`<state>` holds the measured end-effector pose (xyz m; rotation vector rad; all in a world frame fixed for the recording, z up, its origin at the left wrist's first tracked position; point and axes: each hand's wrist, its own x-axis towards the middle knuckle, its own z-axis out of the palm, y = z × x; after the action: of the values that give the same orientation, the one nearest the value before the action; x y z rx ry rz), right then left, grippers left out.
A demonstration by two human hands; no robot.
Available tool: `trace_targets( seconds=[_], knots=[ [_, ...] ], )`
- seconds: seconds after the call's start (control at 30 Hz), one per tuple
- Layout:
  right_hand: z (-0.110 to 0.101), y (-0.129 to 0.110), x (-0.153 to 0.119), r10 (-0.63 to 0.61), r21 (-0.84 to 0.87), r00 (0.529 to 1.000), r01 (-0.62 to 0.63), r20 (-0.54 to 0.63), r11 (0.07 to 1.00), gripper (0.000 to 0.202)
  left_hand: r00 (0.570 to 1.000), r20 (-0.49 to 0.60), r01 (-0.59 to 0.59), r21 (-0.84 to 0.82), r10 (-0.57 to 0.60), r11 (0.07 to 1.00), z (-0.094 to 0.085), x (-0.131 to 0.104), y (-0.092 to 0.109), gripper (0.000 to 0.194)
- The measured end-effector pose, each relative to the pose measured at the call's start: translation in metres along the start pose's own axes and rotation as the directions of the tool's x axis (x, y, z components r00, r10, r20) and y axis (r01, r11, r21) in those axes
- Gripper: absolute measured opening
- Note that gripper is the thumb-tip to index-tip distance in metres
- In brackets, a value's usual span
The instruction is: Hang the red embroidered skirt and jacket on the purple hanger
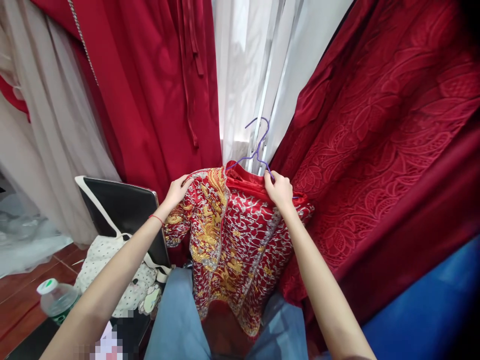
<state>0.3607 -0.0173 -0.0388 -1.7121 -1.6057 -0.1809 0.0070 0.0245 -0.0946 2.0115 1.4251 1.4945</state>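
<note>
A red jacket with gold and silver embroidery (pixel 210 225) hangs on a purple wire clothes hanger (pixel 258 150) in front of my legs. Together with it is a matching embroidered red skirt-like piece (pixel 251 235), its smooth red upper edge showing below the hanger. My left hand (pixel 178 192) is closed on the jacket's left shoulder, thumb on top. At the other side, my right hand (pixel 278 189) grips the hanger's sloping arm and the red cloth beside it. The hanger's hook points up and hangs on nothing that I can make out. My palms hide what lies under them.
Red gowns (pixel 150 75) and a lace-patterned red dress (pixel 375 165) hang close on both sides, with white drapery (pixel 236 65) behind. On my left are a black chair (pixel 123 205), a dotted white bag (pixel 101 265) and a water bottle (pixel 58 300). Blue material (pixel 427 305) lies lower right.
</note>
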Motion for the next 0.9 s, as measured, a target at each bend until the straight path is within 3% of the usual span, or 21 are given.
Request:
trace_targets(
  seconds=[0.17,0.23,0.33,0.4,0.47,0.57,0.63,0.7,0.77,0.83,0.9],
  knots=[
    [0.000,0.005,0.001,0.001,0.061,1.000,0.000,-0.014,0.998,0.042,0.962,-0.242,-0.120,0.037,0.125,0.992,0.007,0.011,0.033,0.042],
    [-0.001,0.006,0.001,0.020,0.062,1.000,-0.018,-0.023,0.998,0.042,0.974,-0.172,-0.140,0.041,0.145,0.989,0.010,0.022,0.043,0.042],
    [0.000,0.005,0.001,0.030,0.052,0.999,-0.029,-0.023,0.998,0.041,0.996,0.083,-0.047,0.133,0.036,0.990,0.012,0.032,0.048,0.042],
    [0.001,0.004,0.001,0.022,0.049,1.000,-0.021,-0.013,0.999,0.042,0.989,0.145,-0.037,0.256,0.000,0.966,0.013,0.030,0.049,0.044],
    [0.003,0.003,0.001,0.010,0.052,1.000,-0.010,-0.005,0.999,0.042,0.985,0.131,-0.156,0.369,0.115,0.916,0.017,0.021,0.056,0.049],
    [0.003,0.004,0.002,0.001,0.066,1.000,-0.001,-0.001,0.998,0.042,0.926,0.113,-0.370,0.456,0.360,0.810,0.032,0.002,0.083,0.063],
    [0.003,0.004,0.002,0.000,0.073,1.000,0.001,-0.006,0.997,0.043,0.907,0.069,-0.393,0.491,0.415,0.778,0.048,-0.006,0.107,0.071],
    [0.003,0.004,0.001,0.000,0.072,1.000,0.001,-0.010,0.997,0.043,0.927,0.006,-0.317,0.547,0.375,0.775,0.066,-0.007,0.132,0.069],
    [0.003,0.004,0.001,0.000,0.068,1.000,0.001,-0.012,0.998,0.042,0.964,-0.015,-0.200,0.619,0.265,0.760,0.079,-0.001,0.150,0.057],
    [0.002,0.003,0.000,0.001,0.065,1.000,0.000,-0.010,0.998,0.042,0.993,0.014,-0.094,0.671,0.114,0.736,0.082,0.011,0.160,0.040],
    [0.001,0.003,-0.001,0.003,0.064,1.000,-0.003,-0.008,0.998,0.042,0.998,0.059,-0.051,0.671,0.015,0.739,0.074,0.024,0.160,0.029]
  ],
)
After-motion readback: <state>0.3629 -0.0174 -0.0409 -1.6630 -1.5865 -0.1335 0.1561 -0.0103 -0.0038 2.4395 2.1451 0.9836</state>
